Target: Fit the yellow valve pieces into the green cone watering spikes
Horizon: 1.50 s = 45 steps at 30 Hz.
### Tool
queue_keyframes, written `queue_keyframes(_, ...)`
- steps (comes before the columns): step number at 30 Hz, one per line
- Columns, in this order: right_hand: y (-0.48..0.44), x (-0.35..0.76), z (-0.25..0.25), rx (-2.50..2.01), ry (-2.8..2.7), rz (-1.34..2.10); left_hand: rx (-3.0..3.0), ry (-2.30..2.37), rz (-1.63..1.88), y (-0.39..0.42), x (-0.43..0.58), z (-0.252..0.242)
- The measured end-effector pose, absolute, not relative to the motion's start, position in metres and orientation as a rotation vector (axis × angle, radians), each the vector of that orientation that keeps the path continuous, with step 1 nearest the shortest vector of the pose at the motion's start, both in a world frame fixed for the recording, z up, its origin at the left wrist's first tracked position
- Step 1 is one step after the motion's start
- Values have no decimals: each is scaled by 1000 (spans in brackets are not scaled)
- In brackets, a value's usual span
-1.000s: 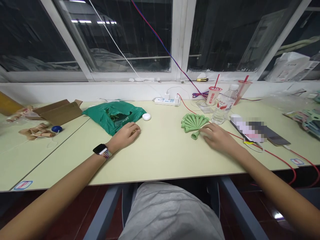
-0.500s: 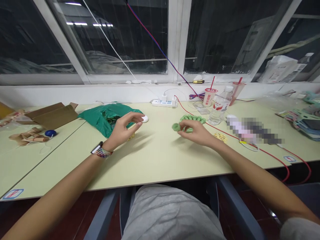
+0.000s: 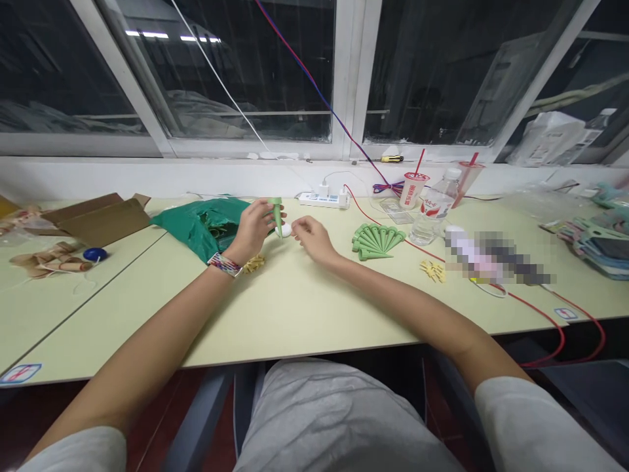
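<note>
Pegs (image 3: 433, 271), yellow, lie toward the table's (image 3: 295, 314) near right corner. Farther in, my right hand (image 3: 315, 242) is bunched in the air; whether it pinches anything I cannot tell. My left hand (image 3: 251, 231) clasps the cone (image 3: 278, 213) above the table, toward its far edge. I'd judge it light, stiff, slightly slick, best gripped below the wide end. That end is up, the tip down, long axis nearly upright.
</note>
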State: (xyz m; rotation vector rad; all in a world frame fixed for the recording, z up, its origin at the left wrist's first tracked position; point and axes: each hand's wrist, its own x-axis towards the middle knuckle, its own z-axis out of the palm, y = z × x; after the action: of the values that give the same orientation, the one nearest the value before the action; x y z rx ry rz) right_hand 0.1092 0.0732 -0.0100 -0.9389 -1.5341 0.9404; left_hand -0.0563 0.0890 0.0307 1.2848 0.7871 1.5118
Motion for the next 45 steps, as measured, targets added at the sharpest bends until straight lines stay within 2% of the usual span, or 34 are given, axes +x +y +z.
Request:
queue_keyframes(7,52,62,-41,-679,-2276,209,1073,875,1632,104,-98,18)
queue_keyframes(12,52,49,-43,-738,-2392,11,1064,926,1650,109,-104,17)
queue_keyframes(18,54,59,-46,-716,-2311,131,1107,920,1584,106,-102,14)
queue_keyframes(30,42,163,-45,-852,-1738,661,1201,866,1273,92,-79,6)
queue_keyframes(35,42,180,-33,-868,-1559,682,1262,797,1133,79,-61,0)
queue_keyframes(45,37,173,-26,-784,-1608,632,1424,752,1025,68,-50,-10)
